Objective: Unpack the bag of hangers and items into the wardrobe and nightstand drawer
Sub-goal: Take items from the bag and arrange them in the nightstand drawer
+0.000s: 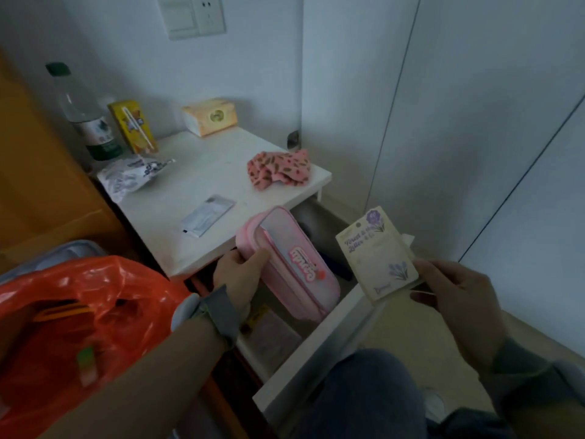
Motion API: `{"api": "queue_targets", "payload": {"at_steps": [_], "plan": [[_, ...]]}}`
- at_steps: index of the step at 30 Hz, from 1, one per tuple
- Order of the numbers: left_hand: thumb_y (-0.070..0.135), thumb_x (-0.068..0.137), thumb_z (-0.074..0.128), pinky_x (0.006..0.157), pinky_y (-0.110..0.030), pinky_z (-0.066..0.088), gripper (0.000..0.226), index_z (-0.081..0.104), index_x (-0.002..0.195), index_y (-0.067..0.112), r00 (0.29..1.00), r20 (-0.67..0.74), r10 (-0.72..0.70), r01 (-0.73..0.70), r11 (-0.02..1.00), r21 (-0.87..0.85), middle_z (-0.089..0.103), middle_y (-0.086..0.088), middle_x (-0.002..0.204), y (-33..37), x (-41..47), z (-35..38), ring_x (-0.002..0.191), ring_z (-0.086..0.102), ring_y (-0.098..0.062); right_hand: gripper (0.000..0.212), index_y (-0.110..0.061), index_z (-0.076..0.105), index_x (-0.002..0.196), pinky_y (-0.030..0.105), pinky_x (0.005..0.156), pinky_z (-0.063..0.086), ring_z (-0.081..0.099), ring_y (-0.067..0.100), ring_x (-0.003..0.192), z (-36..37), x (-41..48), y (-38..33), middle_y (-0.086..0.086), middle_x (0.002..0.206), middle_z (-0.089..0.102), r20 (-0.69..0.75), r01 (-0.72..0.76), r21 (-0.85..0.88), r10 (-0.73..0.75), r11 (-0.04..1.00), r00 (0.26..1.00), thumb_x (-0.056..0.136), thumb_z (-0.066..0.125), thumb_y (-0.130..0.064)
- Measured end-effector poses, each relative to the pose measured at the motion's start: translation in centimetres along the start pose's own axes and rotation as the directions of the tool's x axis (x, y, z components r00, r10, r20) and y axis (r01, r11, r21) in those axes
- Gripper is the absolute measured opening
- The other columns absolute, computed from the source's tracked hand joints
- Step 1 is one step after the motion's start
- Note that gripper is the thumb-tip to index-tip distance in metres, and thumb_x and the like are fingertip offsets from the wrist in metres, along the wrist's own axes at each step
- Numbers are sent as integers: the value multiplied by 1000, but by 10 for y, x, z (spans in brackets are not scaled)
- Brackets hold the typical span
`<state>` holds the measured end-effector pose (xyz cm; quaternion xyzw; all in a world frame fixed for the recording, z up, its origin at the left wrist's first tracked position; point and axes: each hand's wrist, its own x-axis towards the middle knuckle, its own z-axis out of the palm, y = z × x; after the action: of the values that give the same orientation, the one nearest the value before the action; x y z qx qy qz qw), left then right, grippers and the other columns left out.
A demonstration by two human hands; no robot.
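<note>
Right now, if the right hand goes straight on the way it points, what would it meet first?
Probably the pink pencil case, held by the left hand over the open drawer. The right hand points that way with its lavender card leading; depth is unclear.

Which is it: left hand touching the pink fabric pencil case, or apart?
Touching. The head view shows the left hand with thumb and fingers curled round the upper end of the pink fabric pencil case, over the open white drawer.
</note>
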<state>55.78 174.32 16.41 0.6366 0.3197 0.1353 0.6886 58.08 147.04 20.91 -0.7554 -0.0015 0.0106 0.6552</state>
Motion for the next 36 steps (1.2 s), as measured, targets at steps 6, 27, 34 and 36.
{"api": "queue_targets", "payload": {"at_steps": [6,27,34,36], "plan": [[18,87,62,92,-50,51,48,48,129,-2,964,49,-263,266,962,-62,58,-18,124,-44,56,47,108,59,-35,24,-17,71,81,21,62,58,67,9,68,7,36,23,-3,76,73,17,-35,-26,36,999,999,94,51,-18],[20,98,38,95,-48,41,30,41,128,16,717,297,-630,640,765,77,54,-15,113,-100,106,87,109,52,-33,22,-18,69,79,14,56,55,67,8,66,36,73,45,-3,75,73,51,-44,-91,49,995,997,92,52,-18],[15,95,49,79,-40,57,37,49,125,-6,846,139,-515,463,838,287,60,-16,103,-106,111,97,95,65,-30,18,-15,70,84,17,59,56,69,12,70,44,76,47,4,77,73,44,-80,-74,84,994,995,91,53,-18],[12,96,49,80,-40,53,35,46,126,-5,835,168,-524,510,852,120,56,-20,108,-106,111,99,104,60,-35,19,-14,70,85,17,59,57,68,13,71,46,77,49,4,78,73,48,-87,-87,91,992,995,92,53,-18]]}}
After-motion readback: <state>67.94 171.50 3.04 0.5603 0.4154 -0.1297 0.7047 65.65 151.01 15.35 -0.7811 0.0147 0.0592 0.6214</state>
